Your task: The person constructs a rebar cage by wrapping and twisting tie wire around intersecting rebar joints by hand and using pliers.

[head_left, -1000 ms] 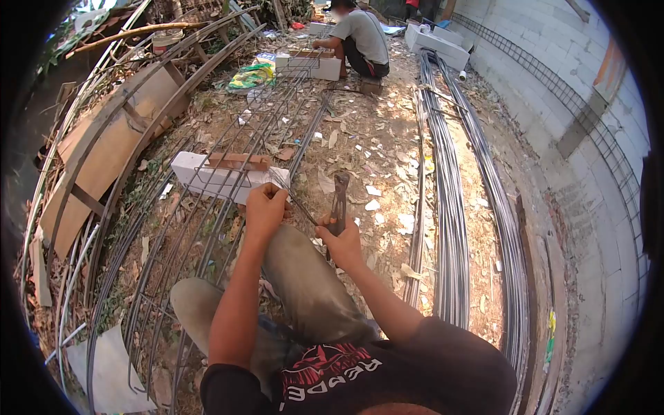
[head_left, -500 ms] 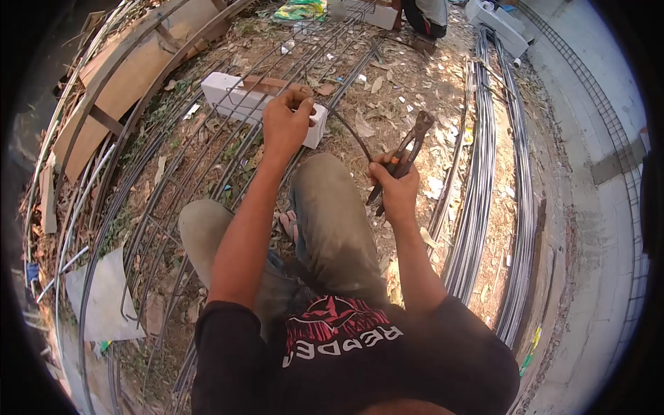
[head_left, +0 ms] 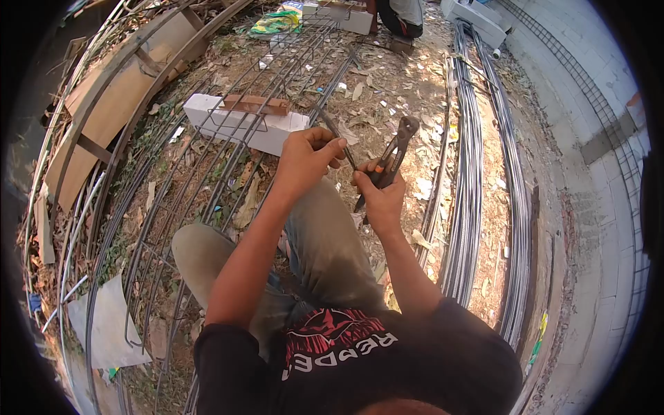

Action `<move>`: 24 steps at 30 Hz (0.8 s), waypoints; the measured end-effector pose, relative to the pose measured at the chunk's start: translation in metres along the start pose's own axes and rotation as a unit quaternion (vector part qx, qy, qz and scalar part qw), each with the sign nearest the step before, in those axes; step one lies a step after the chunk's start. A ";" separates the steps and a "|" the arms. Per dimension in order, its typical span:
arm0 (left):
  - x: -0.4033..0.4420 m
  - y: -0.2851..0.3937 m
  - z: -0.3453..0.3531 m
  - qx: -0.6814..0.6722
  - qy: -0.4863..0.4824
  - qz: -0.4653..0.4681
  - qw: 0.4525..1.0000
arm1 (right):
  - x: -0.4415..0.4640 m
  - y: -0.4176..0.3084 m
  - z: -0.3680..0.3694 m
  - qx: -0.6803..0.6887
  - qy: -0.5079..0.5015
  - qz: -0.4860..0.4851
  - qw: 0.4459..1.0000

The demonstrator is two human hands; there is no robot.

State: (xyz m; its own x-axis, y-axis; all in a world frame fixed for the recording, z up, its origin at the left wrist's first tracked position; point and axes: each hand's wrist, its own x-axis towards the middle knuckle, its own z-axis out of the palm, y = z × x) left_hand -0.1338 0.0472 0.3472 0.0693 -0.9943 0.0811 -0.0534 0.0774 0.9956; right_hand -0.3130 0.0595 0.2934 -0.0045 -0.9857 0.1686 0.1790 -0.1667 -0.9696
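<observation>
My right hand [head_left: 382, 202] is closed around a pair of end-cutting pincers [head_left: 400, 146], their jaws pointing up and away from me. A dark bundle of thin tie wire [head_left: 333, 126] runs from that hand's thumb up past my left fingers. My left hand [head_left: 308, 158] is pinched at the bundle, thumb against fingertips; how many strands it grips is too small to tell. Just beyond my left hand, a rebar cage [head_left: 232, 128] rests across a pale block [head_left: 204, 111] with a reddish-brown brick [head_left: 259, 104] among its bars.
Long bundles of steel rods [head_left: 467, 173] lie on the ground to my right, beside a concrete wall [head_left: 588, 207]. Curved wooden formwork [head_left: 114, 90] stands at the left. Another person's leg [head_left: 404, 15] shows at the top. A pale sheet [head_left: 107, 325] lies at lower left.
My left hand has come down and right along the wire, closer to my right hand. The right hand with the pincers has shifted slightly left. The whole view has tilted a little.
</observation>
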 end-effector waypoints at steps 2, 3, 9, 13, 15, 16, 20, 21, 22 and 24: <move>0.004 -0.003 -0.001 0.009 -0.004 -0.005 1.000 | -0.001 0.000 0.003 -0.028 0.002 -0.018 0.999; 0.007 -0.005 -0.004 0.015 -0.004 -0.007 1.000 | 0.000 0.000 0.004 -0.047 0.007 -0.032 0.998; 0.003 -0.003 -0.013 0.004 -0.043 -0.024 0.999 | -0.010 -0.001 0.003 -0.085 -0.001 -0.065 0.994; -0.001 0.003 -0.018 0.071 -0.040 -0.007 0.997 | -0.017 -0.008 0.009 -0.093 0.012 -0.070 0.993; -0.001 -0.001 -0.018 0.104 -0.015 0.001 0.994 | -0.021 -0.010 0.013 -0.125 0.024 -0.100 0.987; 0.000 -0.002 -0.018 0.120 -0.002 0.007 0.993 | -0.021 -0.010 0.014 -0.141 0.030 -0.117 0.983; -0.002 0.003 -0.017 0.140 0.046 0.020 0.989 | -0.019 0.003 0.017 -0.138 0.020 -0.142 0.980; -0.003 0.005 -0.017 0.137 0.058 0.022 0.989 | -0.020 -0.001 0.019 -0.152 0.014 -0.135 0.979; -0.004 0.006 -0.016 0.133 0.070 0.023 0.988 | -0.020 -0.004 0.020 -0.166 0.008 -0.127 0.978; -0.001 0.007 -0.019 0.143 0.100 0.029 0.984 | -0.016 0.002 0.019 -0.179 0.005 -0.114 0.977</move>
State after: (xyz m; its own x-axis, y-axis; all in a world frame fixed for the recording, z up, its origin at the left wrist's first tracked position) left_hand -0.1155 0.0505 0.3549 0.2504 -0.9526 0.1726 -0.3397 0.0805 0.9371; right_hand -0.2943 0.0757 0.2917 -0.0142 -0.9217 0.3876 -0.1827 -0.3787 -0.9073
